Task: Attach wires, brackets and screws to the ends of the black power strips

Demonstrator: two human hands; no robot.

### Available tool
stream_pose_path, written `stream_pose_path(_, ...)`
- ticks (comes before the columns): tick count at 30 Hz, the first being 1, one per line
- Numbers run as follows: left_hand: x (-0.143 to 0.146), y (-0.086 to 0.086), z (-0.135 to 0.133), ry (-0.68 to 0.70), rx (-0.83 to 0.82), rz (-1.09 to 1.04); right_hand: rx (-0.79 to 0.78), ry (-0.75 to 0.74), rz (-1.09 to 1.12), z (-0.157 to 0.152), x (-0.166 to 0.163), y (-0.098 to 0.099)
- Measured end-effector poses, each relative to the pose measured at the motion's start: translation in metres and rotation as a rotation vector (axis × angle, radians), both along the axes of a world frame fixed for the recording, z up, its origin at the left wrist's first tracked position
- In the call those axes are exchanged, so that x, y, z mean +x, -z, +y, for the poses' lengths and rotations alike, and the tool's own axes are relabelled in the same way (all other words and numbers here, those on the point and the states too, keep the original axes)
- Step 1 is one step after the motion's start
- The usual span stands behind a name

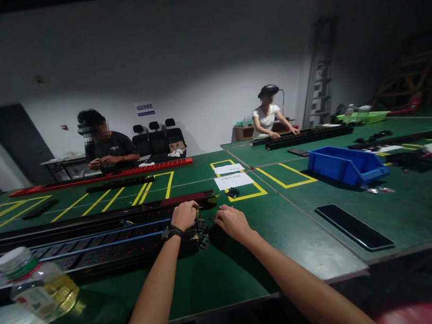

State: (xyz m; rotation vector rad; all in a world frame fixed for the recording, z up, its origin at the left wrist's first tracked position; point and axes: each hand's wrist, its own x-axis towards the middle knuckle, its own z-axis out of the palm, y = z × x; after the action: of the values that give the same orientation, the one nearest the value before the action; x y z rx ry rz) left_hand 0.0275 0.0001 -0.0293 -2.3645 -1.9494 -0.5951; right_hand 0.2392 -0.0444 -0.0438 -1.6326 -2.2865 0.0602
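My left hand [185,215], with a dark watch on its wrist, rests at the right end of a long black rail assembly [111,246]. Its fingers are curled, and whatever they grip is hidden. Small black connectors and wires [201,232] stick out of that end just below the fingers. Across a narrow gap, my right hand [233,224] hovers close to the green tabletop with its fingers drawn together. Anything in them is too small to name. Blue strips run along the assembly, and another long dark rail [87,220] lies behind it.
A bottle of yellow liquid [42,285] stands front left. To the right are a blue bin [347,165] and a dark phone-like slab [353,226]. Paper sheets [235,181] and a small black part [232,193] lie ahead. Two people work across the table; another person's arm shows far right.
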Motion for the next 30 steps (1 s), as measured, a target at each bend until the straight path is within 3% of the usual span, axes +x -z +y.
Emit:
stream_pose_path(8,0.0,0.0,0.0,0.002,0.005,-0.005,0.018,0.129,0.033,0.0,0.004,-0.004)
stream_pose_path(18,-0.002,0.003,0.001,0.017,0.011,-0.006,-0.085,0.188,0.01,0.009,0.013,-0.002)
stream_pose_path(23,-0.002,0.003,0.001,0.017,0.014,-0.002,-0.085,0.138,-0.027,0.011,0.017,-0.001)
stream_pose_path(30,0.001,0.001,-0.001,-0.003,0.004,0.009,-0.019,-0.054,-0.05,0.012,0.006,0.009)
